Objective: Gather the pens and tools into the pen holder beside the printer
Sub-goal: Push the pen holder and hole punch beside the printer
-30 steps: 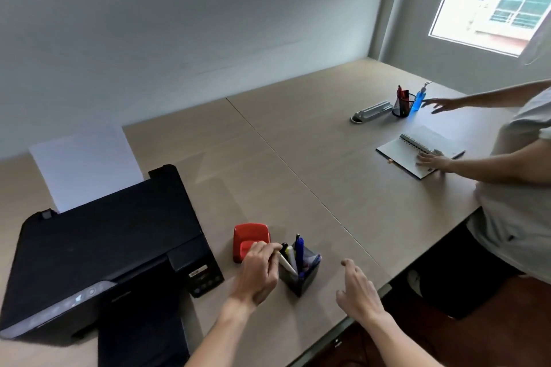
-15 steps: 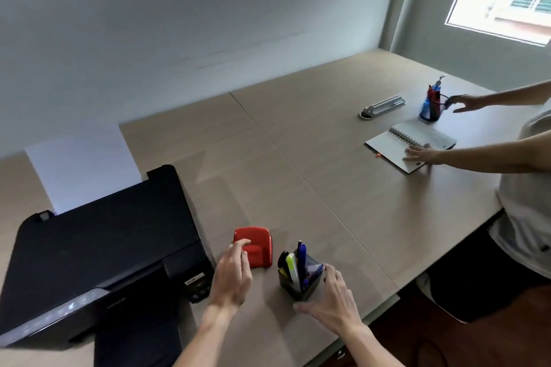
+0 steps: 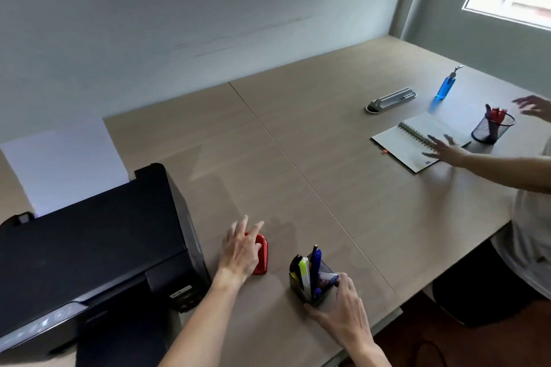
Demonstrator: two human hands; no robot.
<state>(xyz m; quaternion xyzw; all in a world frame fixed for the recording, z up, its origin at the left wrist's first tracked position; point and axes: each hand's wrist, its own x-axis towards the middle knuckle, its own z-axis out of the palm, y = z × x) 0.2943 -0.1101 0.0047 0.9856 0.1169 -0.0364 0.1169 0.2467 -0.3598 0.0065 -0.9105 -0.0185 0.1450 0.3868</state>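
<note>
Basically the main risk is tipping: the small dark translucent square pen holder sits near the front edge of the pale wood-grain desk, at about 3 o'clock from the black inkjet printer and apart from it, loaded with tall stuff. The right hand has thumb and fingers curled against the holder's near-right wall, touching it; whether it's a firm grip or only a steadying touch, can't tell. A shove toward 12 o'clock, or a lift by one wall, could topple it and spill the pens. The left hand lies fingers spread and open over the glossy red plastic stapler-like tool, not closed on it. That tool looks too bulky for the holder's remaining room; forcing it in could jam the pens or knock the holder over. Orientation: the holder stands upright, mouth up; the blue pen and yellow highlighter lean slightly, tips toward 12 o'clock. The red tool's long axis runs roughly 12–6 o'clock, flat on the desk.
</note>
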